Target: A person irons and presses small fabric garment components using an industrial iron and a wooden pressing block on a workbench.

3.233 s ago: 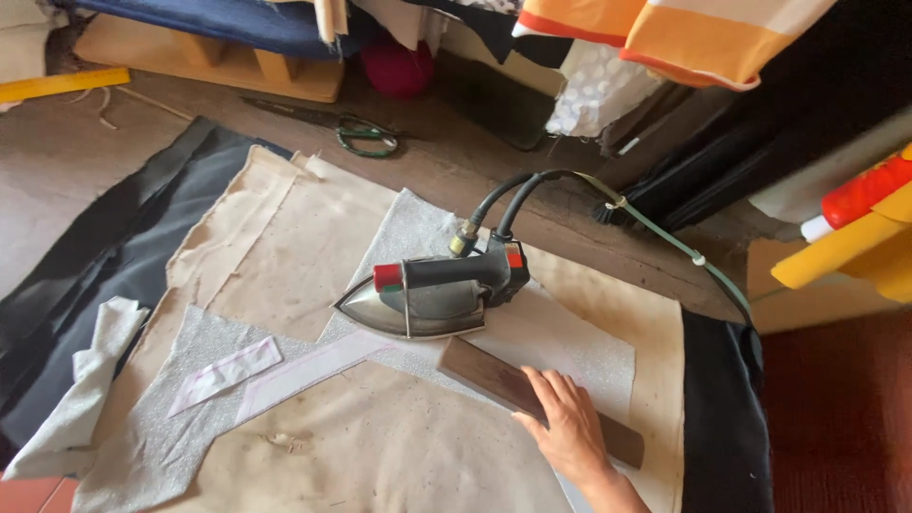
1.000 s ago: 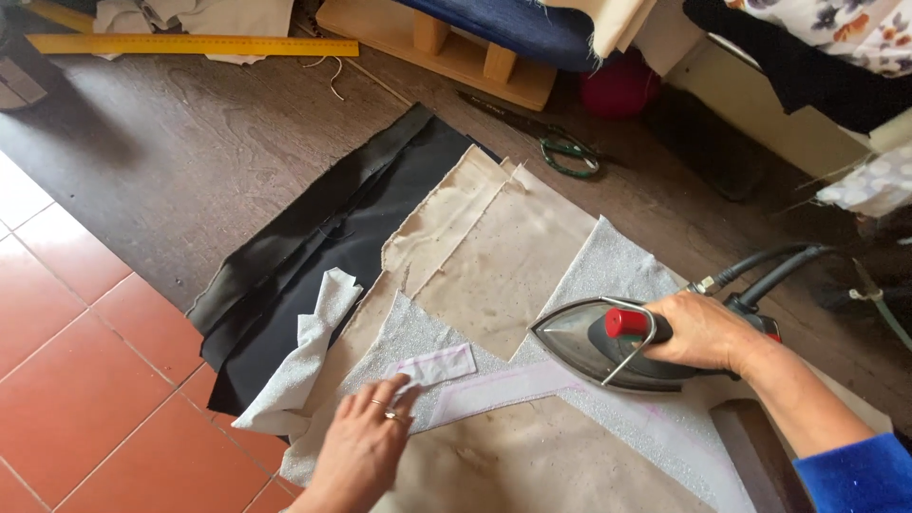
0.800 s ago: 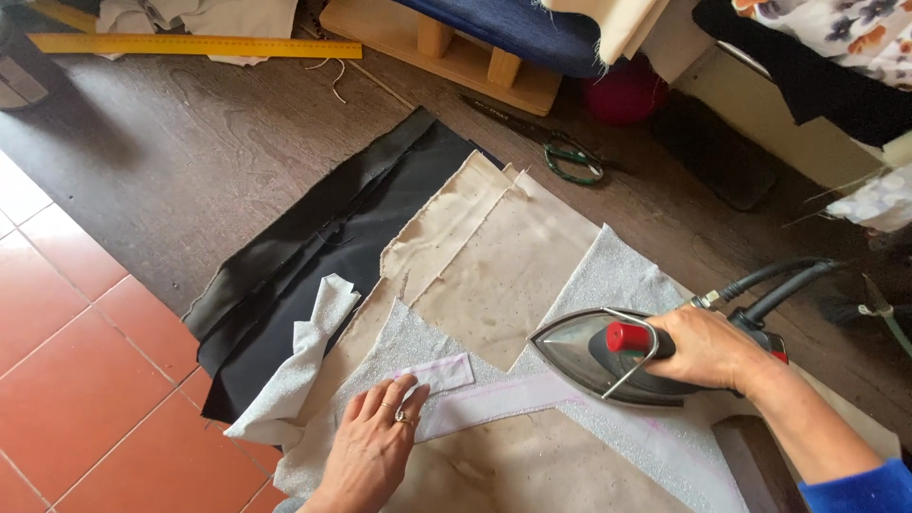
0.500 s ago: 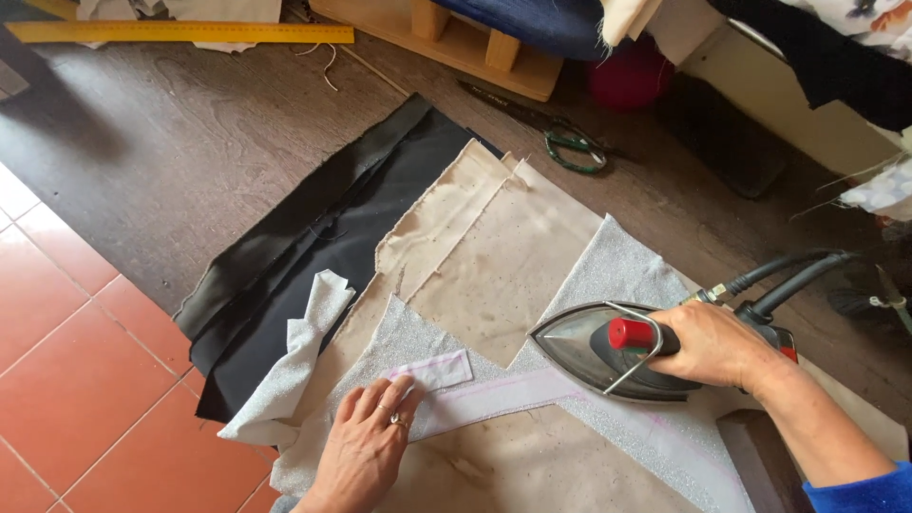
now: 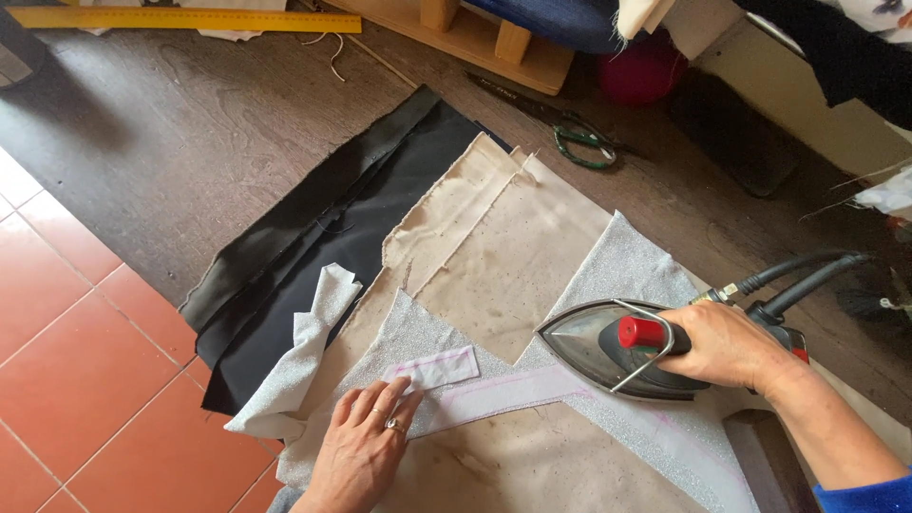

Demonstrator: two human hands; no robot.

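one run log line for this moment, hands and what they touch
left hand: flat on pale fabric strip | right hand: grips iron handle | iron tip on strip end | silver fabric under | scissors apart

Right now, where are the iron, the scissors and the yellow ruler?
iron (image 5: 594, 344), head view, on its shiny grey body.
scissors (image 5: 579, 144), head view, on the green handles.
yellow ruler (image 5: 180, 19), head view, midway along its length.

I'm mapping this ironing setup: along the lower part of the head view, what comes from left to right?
Red floor tiles → folded grey fabric strip → left hand → small white strip → iron → right hand.
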